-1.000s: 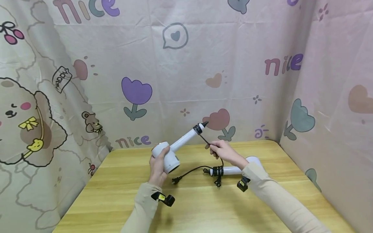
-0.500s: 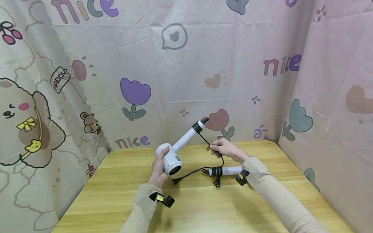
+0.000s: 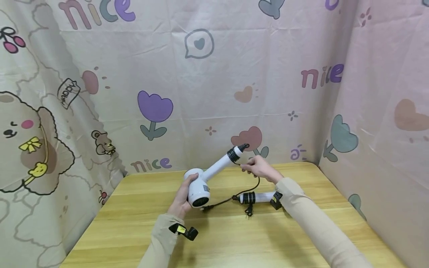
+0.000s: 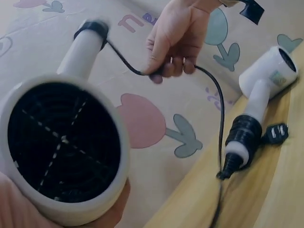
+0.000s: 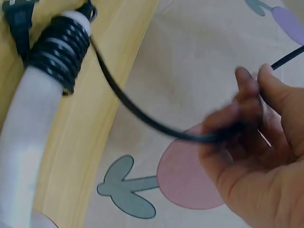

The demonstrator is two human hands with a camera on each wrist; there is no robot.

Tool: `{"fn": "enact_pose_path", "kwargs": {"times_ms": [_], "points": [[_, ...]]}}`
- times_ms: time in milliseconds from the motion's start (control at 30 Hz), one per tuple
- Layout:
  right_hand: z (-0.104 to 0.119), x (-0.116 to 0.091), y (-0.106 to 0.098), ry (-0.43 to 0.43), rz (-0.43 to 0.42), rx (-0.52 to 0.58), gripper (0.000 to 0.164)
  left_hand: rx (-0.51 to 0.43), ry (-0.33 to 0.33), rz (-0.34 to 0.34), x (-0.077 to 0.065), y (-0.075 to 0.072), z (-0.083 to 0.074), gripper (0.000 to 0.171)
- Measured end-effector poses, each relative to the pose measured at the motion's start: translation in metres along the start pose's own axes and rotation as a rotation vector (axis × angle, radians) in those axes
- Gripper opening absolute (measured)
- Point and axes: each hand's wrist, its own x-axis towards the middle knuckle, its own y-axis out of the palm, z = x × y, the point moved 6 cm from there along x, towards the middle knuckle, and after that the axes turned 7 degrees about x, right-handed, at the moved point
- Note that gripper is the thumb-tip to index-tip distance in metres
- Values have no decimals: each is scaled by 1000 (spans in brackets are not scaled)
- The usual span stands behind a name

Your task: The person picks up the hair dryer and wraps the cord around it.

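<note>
My left hand (image 3: 182,195) grips the white body of a hair dryer (image 3: 214,167) held above the table, its dark round grille (image 4: 64,142) facing the left wrist camera. The dryer's handle points up and to the right, with black cord wound round its end. My right hand (image 3: 261,168) pinches the cord (image 5: 142,116) just right of that handle end. From those fingers the cord hangs down in a curve and runs left to a plug (image 3: 206,209). A second white hair dryer (image 4: 259,97) lies on the table below my right hand, cord wound round its handle.
The second dryer's plug (image 3: 248,211) sticks out toward the front of the wooden table (image 3: 221,242). A printed curtain (image 3: 207,89) hangs behind the table and along both sides.
The held dryer has shifted right and slightly down, and its grille has turned toward me. My right hand is closer to the handle end; the free cord between them is shorter.
</note>
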Motion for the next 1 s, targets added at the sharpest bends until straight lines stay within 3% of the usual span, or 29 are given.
{"fn": "enact_pose_path", "kwargs": {"times_ms": [133,433,567,700,1000], "points": [[7,4,-16,-42,-119,-103,23,114,-12,37,-2,-4,-1,49],[32,8,-31,-210,-246,-357,15,266,-16,95,-8,-14,0,56],[39,9,-30,-229,-257,-376,24,349,60,30,-9,-20,-4,53],[49,6,-27,-311,-275,-460,25,414,136,-40,-10,-21,-11,55],[65,-5,-10,-428,-308,-706,15,587,191,-155,-10,-21,-19,69]]}}
